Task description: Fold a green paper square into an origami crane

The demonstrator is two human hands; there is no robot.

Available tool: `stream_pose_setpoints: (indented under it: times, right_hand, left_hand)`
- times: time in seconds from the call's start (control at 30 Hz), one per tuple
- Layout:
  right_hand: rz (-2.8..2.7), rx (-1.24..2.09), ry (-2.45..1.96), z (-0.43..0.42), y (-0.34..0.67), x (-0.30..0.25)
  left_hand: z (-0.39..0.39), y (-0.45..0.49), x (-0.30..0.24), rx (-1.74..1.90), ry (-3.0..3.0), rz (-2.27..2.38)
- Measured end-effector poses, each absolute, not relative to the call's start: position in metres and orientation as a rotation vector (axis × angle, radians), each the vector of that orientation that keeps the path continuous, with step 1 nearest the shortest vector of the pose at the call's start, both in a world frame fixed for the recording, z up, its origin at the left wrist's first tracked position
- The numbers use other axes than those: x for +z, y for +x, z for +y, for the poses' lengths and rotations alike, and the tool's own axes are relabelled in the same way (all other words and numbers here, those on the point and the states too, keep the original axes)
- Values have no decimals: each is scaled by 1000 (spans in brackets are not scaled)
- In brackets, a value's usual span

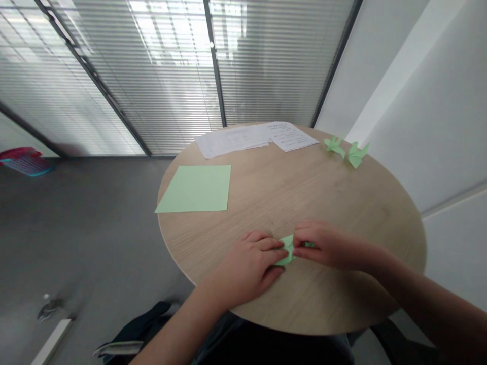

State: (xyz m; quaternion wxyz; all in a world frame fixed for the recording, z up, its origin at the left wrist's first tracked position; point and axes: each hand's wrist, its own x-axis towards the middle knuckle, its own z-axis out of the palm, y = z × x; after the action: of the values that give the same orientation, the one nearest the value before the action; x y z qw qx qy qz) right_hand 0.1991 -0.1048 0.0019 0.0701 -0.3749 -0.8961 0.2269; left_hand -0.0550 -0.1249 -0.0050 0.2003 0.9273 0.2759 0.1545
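A small piece of folded green paper (288,248) lies on the wooden table between my two hands, partly covered by them. My left hand (255,261) rests on its left side, fingers stretched out and the tips pressing the paper against the tabletop. At the other side my right hand (315,243) has its fingers closed in a pinch on the paper. A bit of green shows beneath those fingers; the exact fold is hidden.
A flat green sheet (198,188) lies at the table's left edge. Printed white papers (236,140) sit at the back, with two folded green paper figures (356,154) to their right. The round table (304,195) stands by blinds and a white wall. A basket (26,161) is on the floor.
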Motion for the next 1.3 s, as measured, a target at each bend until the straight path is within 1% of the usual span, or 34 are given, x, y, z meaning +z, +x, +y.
stream_pose_setpoints:
  times: [0.07,0.13,0.27,0.43,0.6,0.73,0.87,1.07,1.17,1.3]
  right_hand:
    - [-2670,621,-1024,-109,205,-4]
    - [-2665,492,-910,-116,209,-8]
    - [-2702,227,-840,-128,209,-14]
    - [-2649,151,-831,-130,205,-19]
    - [-2629,254,-861,-125,202,-21]
    - [-2574,398,-1036,-121,199,-23]
    - [-2511,445,-1186,-117,200,-24]
    - [-2473,660,-1095,-114,204,-22]
    - [-2465,690,-1075,-114,204,-21]
    - [-2445,666,-1158,-116,200,-20]
  left_hand:
    - [-124,-55,-6,433,2587,775]
    - [-123,-54,-6,447,2575,766]
    - [-122,-53,-6,475,2566,761]
    - [-122,-53,-6,474,2578,762]
    - [-123,-53,-6,458,2601,753]
    - [-122,-53,-7,469,2618,751]
    - [-122,-53,-6,471,2616,741]
    - [-122,-54,-4,470,2595,738]
    - [-122,-55,-4,475,2598,739]
    - [-121,-54,-6,475,2599,737]
